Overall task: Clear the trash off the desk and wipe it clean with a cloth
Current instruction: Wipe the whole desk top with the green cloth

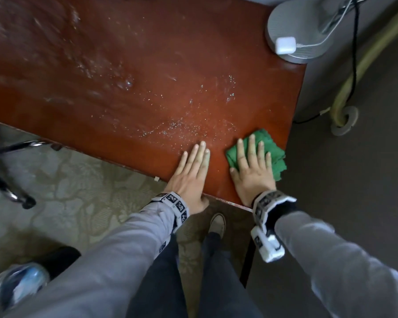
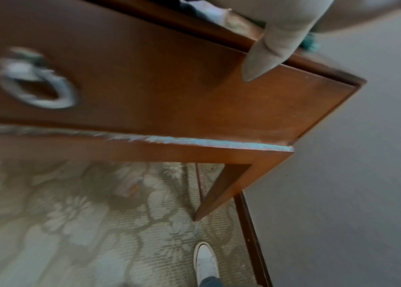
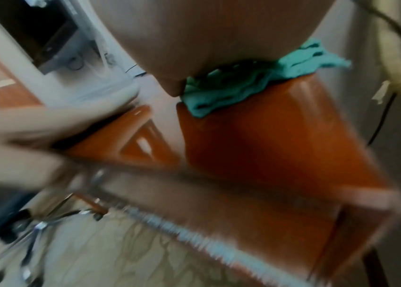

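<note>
A crumpled green cloth (image 1: 271,154) lies near the front right corner of the reddish-brown desk (image 1: 147,65). My right hand (image 1: 253,166) presses flat on it with straight, spread fingers. In the right wrist view the cloth (image 3: 243,85) bulges out from under my palm. My left hand (image 1: 191,171) lies flat on the bare desk just left of the cloth, fingers straight. Its thumb (image 2: 275,50) hangs over the front edge. Fine wet streaks and specks (image 1: 182,127) glint on the desk beyond both hands.
A round grey lamp base (image 1: 308,31) with a white plug block (image 1: 285,45) stands at the desk's back right corner. A drawer front with a ring pull (image 2: 37,81) sits below the edge. An office chair base (image 1: 7,175) is on the patterned rug at left.
</note>
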{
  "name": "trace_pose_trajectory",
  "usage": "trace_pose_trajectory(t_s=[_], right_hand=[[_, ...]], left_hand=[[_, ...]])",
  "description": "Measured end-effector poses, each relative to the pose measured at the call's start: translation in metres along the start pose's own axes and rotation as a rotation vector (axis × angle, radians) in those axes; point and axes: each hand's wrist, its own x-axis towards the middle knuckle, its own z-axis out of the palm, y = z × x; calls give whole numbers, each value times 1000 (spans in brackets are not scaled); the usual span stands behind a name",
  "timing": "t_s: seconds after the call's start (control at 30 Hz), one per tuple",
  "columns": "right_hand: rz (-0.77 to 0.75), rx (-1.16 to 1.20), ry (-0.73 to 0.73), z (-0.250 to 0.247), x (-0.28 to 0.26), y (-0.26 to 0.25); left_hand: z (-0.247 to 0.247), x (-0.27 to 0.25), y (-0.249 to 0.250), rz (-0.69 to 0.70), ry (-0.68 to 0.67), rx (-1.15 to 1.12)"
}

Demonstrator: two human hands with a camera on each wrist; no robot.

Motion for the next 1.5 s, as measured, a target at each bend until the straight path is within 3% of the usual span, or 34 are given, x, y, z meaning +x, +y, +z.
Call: trace_pose_trajectory(t_s=[0.13,0.23,0.3,0.4,0.53,0.67,0.73,0.83,0.93,1.03,1.1,1.2,1.33,1.4,1.5], right_hand=[[-135,-64,-47,22,-23,-68],[-250,-147,-60,25,-14,-77],[-173,-143,-59,15,1,-56],[69,-5,40,-2,22,-28],[212,67,106,4,29,-60],[-54,-52,39,25,12,-142],[-151,-91,13,32,6,-159],[-129,-115,47,27,19,-127],[129,23,131,8,39,-80],[268,102,132,-2,51,-81],[231,47,134,3,49,-112],[20,-40,77,23,33,-168],[-99,-91,39,17,32,-151],[-37,-79,44,7,44,-113],[228,61,93,-14,55,-55]], left_hand=[[-1,-15,-50,-57,-37,60],[-3,-20,-88,-11,-52,117],[-6,-20,-105,-1,-60,133],[-5,-20,-117,-2,-36,131],[-2,-21,-119,12,-8,121],[1,-20,-121,15,21,109],[2,-20,-121,11,36,111],[3,-20,-123,24,19,83],[3,-20,-123,27,28,72],[3,-21,-123,22,40,82],[3,-21,-123,19,37,84],[3,-20,-123,3,49,87],[2,-20,-123,15,37,83],[1,-22,-123,21,35,70],[1,-22,-123,18,24,83]])
